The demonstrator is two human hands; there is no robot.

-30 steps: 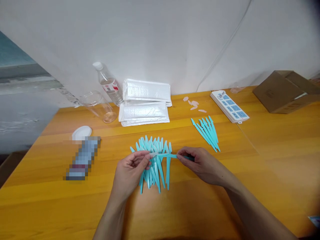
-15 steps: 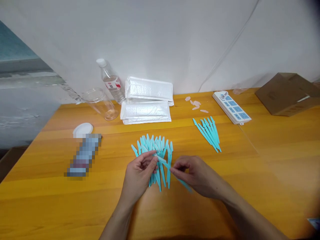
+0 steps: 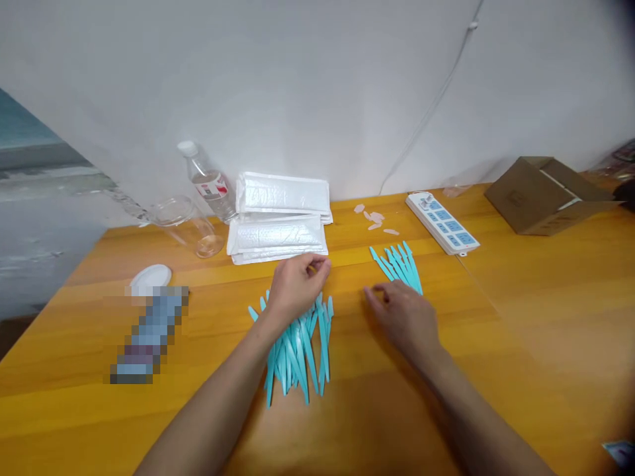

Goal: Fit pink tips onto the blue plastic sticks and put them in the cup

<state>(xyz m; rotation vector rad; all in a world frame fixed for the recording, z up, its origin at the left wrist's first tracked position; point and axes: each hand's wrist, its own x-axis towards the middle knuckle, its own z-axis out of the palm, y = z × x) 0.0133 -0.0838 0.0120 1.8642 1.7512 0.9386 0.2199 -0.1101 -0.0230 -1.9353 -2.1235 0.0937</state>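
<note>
— Sorting, by the look of it: left hand (image 3: 297, 285) pinched over the big heap of blue sticks (image 3: 297, 347); on what, I cannot tell.
— Right hand (image 3: 403, 316) loose, apparently empty, beside the small bundle (image 3: 399, 264). Another pick would mean singling out one stick.

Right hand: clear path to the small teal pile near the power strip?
Probably yes. The right hand lies at the near end of the small teal pile, fingers toward it, with only bare table around and nothing between.
</note>
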